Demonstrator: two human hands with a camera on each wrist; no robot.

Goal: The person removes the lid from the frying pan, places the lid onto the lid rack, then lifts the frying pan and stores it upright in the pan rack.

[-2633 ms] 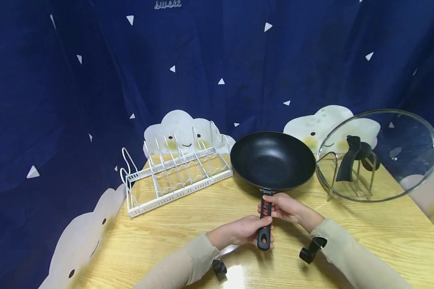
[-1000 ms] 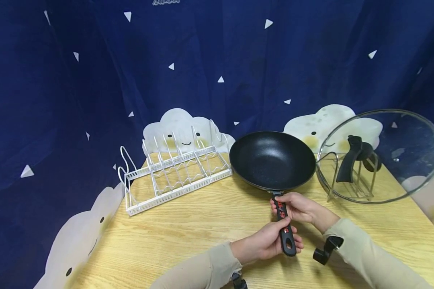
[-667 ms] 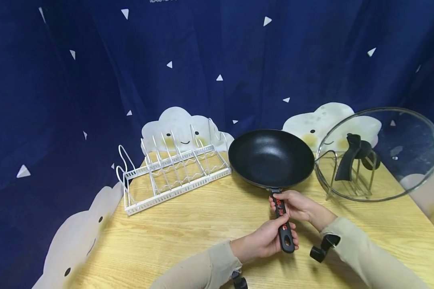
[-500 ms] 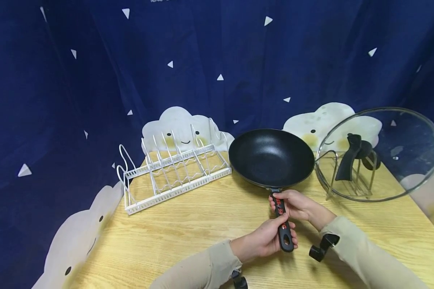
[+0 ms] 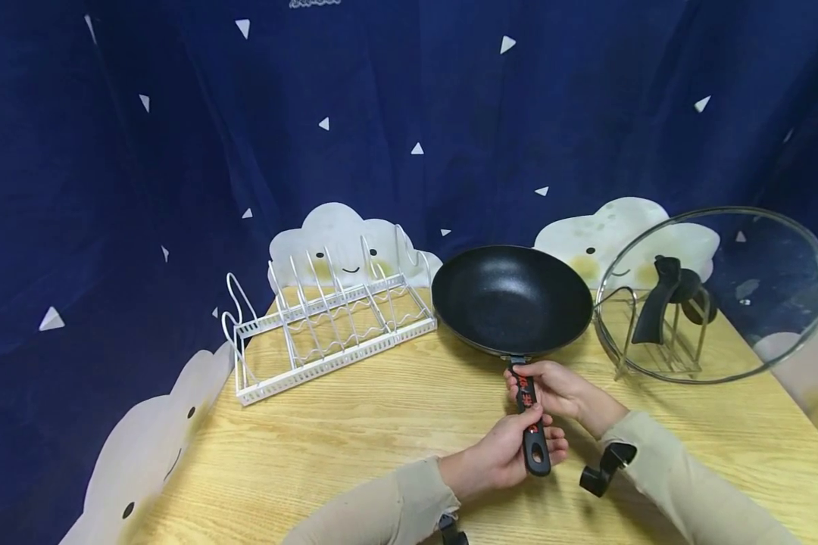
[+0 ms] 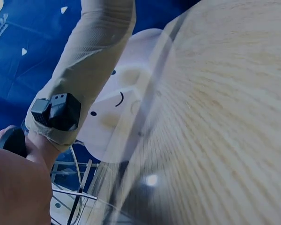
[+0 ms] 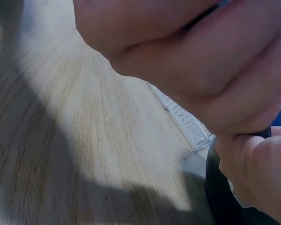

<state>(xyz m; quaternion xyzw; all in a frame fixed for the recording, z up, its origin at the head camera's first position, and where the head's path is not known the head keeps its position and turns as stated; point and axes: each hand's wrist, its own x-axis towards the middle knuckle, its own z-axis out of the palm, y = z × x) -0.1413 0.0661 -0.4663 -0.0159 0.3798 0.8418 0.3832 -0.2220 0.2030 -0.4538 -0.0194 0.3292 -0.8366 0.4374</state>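
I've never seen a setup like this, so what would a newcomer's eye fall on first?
Probably the black pan near the centre, its handle held by both hands. To its right, a large glass lid rises from a wire stand; to its left sits a white wire rack.

Pan [image 5: 511, 299] blk; handle [image 5: 532, 440] blk w/ red lettering [image 5: 523, 392]. Rack [image 5: 341, 359] all wht. Lid [image 5: 757, 303] clear w/ grey rim, blk knob [image 5: 657, 306]. Worktop [image 5: 313, 439] lt yellow-brn, wood grain. Curtain [image 5: 382, 76] navy w/ sm. wht triangles + wht clouds [image 5: 341, 227], yellow cheeks, blk eyes. Sleeves [image 5: 382, 499] beige.
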